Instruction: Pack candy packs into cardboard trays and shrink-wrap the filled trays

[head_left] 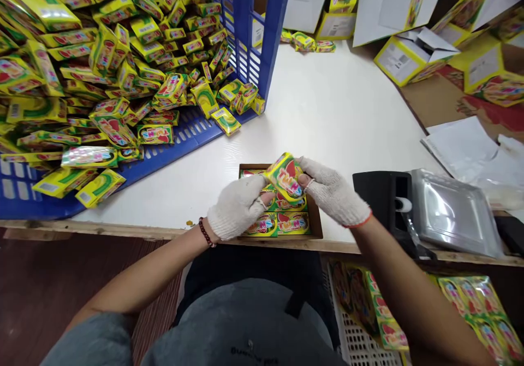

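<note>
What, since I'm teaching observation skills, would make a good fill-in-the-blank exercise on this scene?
1. The crate on the table is ____ in colour.
2. The left hand and right hand wear white ____.
3. The bead bracelet circles the ____ wrist.
4. The pack in the right hand reads ____.

Missing words: blue; gloves; left; TWINS.

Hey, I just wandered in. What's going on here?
Someone in white gloves is handling a small yellow pack over a shallow brown box on the white table. The right hand grips the pack, with the left hand at its other edge. More packs lie inside the box, though the hands hide some of it. To the left, a big blue crate lies heaped with similar packs, a few spilling over its edge.
</note>
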Action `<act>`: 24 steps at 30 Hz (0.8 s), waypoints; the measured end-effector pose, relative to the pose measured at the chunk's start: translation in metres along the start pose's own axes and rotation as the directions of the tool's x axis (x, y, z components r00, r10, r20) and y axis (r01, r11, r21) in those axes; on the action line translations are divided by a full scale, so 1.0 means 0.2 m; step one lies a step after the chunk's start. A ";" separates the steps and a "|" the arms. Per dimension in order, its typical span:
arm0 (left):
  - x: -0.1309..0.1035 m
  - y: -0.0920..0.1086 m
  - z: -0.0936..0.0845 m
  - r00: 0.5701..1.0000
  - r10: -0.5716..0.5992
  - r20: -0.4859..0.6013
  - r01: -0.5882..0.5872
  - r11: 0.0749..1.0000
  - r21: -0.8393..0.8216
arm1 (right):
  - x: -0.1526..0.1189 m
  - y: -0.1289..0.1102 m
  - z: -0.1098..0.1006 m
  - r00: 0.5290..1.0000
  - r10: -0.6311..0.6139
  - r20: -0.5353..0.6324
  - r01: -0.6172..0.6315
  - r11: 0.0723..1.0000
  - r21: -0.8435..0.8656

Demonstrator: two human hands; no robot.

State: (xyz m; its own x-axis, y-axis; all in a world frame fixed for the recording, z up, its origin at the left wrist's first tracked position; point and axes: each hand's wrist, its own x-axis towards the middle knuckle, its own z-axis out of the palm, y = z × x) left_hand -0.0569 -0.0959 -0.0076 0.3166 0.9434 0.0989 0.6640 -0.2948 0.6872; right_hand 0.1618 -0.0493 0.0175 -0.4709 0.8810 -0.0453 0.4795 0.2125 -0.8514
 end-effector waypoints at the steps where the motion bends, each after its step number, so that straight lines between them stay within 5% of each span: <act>1: 0.00 -0.03 -0.01 0.998 0.041 -0.044 -0.038 0.997 0.070 | 0.00 0.01 -0.04 0.997 0.006 0.072 0.002 0.995 -0.103; 3: -0.01 -0.10 -0.04 0.987 0.082 -0.142 -0.060 0.987 0.149 | 0.00 0.02 -0.08 0.967 0.087 0.238 0.000 0.939 -0.343; 6: -0.02 -0.21 -0.03 0.968 0.029 -0.251 0.015 0.985 0.172 | -0.02 0.01 -0.03 0.877 0.265 0.401 0.086 0.733 -0.674; 9: -0.04 -0.30 0.01 0.959 0.002 -0.282 0.035 0.991 0.126 | -0.06 -0.02 0.12 0.833 0.338 0.438 0.190 0.569 -0.800; 12: -0.03 -0.41 0.00 0.953 -0.006 -0.303 0.048 0.990 0.131 | -0.11 -0.02 0.21 0.833 0.309 0.459 0.254 0.523 -0.814; 15: 0.02 -0.57 -0.17 0.897 -0.134 -0.422 0.257 0.934 0.249 | -0.15 0.00 0.20 0.878 0.216 0.428 0.278 0.499 -0.821; 18: 0.03 -0.74 -0.43 0.813 -0.276 -0.513 0.506 0.770 0.388 | -0.16 0.02 0.18 0.877 0.255 0.406 0.225 0.530 -0.817; 21: 0.03 -0.85 -0.64 0.841 -0.316 -0.440 0.518 0.706 0.483 | -0.16 0.05 0.21 0.819 0.375 0.433 0.150 0.588 -0.794; 24: 0.04 -0.88 -0.73 0.842 -0.322 -0.433 0.515 0.717 0.470 | -0.14 0.13 0.25 0.890 0.305 0.340 0.019 0.720 -0.694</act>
State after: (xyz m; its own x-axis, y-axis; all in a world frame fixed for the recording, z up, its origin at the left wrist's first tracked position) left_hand -0.2708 -0.0140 -0.0226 -0.2405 0.9550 0.1735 0.9572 0.2037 0.2056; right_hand 0.1503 -0.0895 -0.0299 -0.5249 0.7046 -0.4774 0.8500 0.4631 -0.2511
